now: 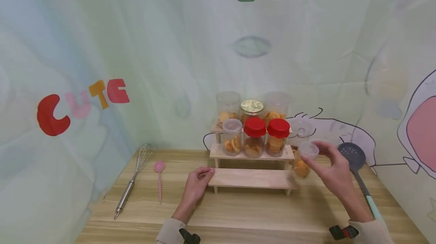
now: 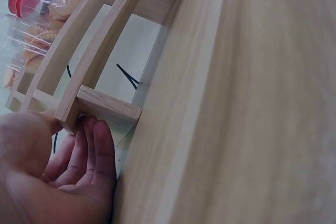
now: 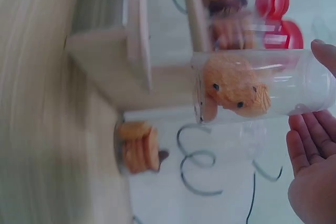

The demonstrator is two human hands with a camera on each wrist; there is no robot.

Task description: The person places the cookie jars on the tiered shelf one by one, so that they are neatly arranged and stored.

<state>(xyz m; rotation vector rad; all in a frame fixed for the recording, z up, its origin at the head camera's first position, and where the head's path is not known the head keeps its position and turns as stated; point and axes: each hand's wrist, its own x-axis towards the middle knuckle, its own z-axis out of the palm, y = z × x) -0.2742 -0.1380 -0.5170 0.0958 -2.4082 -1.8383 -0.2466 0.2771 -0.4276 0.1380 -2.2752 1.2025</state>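
My right hand (image 1: pixel 335 172) holds a clear jar (image 3: pixel 286 82) near its lidded top, thumb on one side and fingers on the other. Orange-brown cookies (image 3: pixel 231 85) with dark spots lie in its lower part. In the head view this jar is just right of a three-step wooden rack (image 1: pixel 252 177), above the table. My left hand (image 1: pixel 195 185) pinches the left end of the rack's bottom step, its fingers (image 2: pixel 102 150) curled below the board. On the middle step stand a clear-lidded jar (image 1: pixel 232 140) and two red-lidded jars (image 1: pixel 254 140) of cookies.
The top step carries two tall clear jars and a gold-lidded jar (image 1: pixel 252 107). Another clear cookie jar (image 3: pixel 139 148) stands on the table behind the held one. A whisk (image 1: pixel 133 179) and pink spoon (image 1: pixel 159 179) lie left, a grey slotted skimmer (image 1: pixel 354 157) right. Printed cloth hangs behind.
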